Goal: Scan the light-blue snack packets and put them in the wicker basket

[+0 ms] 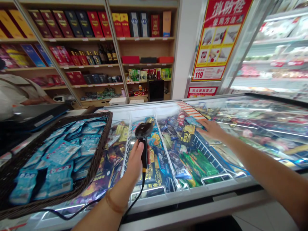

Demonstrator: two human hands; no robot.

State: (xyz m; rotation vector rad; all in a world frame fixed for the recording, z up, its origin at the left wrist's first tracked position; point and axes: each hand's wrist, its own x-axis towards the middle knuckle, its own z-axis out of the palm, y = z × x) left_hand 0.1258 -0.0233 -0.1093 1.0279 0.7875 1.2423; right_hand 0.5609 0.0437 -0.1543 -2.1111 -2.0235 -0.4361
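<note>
My left hand (136,160) is wrapped round the handle of a black handheld barcode scanner (143,131), upright over the chest freezer, its head at the top and a black cable running down from it. Farther off to the right, my right hand (210,129) reaches over the freezer, with a small blue packet (192,121) at its fingertips. The fingers look closed on the packet's right end, which they partly hide. Below both hands lie wire baskets of packaged frozen goods, among them green packs (198,165) and a black-and-yellow pack (187,134).
A dark wicker basket (109,128) full of blue packets stands on the left of the freezer (168,205). At far left, a person (16,89) is beside a dark counter device. Shelves (144,38) of boxes and bottles line the back. A glass-fronted display stands at right.
</note>
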